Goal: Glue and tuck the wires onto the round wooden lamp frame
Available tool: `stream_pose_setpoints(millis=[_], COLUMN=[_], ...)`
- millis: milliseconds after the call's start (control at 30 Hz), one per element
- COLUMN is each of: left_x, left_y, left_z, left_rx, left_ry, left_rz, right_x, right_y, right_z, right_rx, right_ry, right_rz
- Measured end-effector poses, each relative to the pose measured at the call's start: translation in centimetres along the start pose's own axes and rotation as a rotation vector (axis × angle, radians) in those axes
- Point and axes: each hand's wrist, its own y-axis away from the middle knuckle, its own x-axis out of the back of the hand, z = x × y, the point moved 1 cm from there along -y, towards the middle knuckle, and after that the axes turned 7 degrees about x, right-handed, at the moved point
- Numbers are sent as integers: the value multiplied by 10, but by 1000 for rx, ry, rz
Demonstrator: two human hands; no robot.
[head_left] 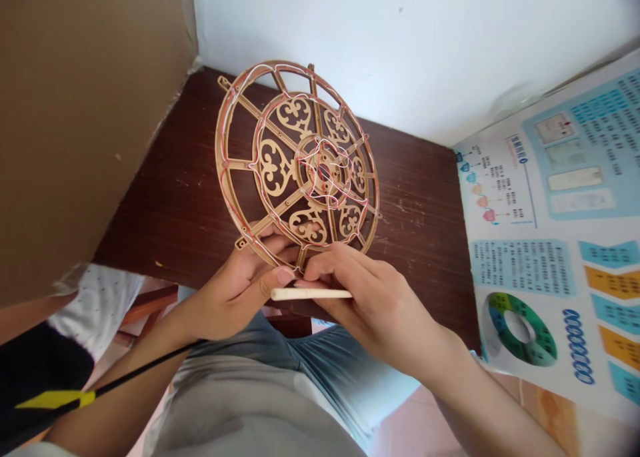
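Several right fingers (345,264) around wooden dowel (311,294)

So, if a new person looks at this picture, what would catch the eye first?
The round tan wooden wheel with heart-shaped scrollwork, threaded with thin red-and-white cord, catches the eye at centre, held by the left hand. Below it, the right hand grips a pale wooden stick. At right, a blue-and-orange printed poster sits beside the dark red wooden tabletop.

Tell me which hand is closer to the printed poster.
Right. The right hand is just left of the poster, apart from it; the left hand is farther left, beyond the right hand.
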Motion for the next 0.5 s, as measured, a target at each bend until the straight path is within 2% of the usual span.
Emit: stream_pose_setpoints(millis=[133,300,500], left_x=[0,0,1], left_y=[-1,-1,5], left_z=[4,7,0], left_rx=[-57,-57,-9], left_ry=[-71,-23,9], left_rz=[-93,-45,-24], right_x=[4,3,-4], right_y=[2,11,21], right_z=[1,2,4], right_rx=[-25,-110,-152], right_ry=[3,-37,-105], right_rz=[-12,116,232])
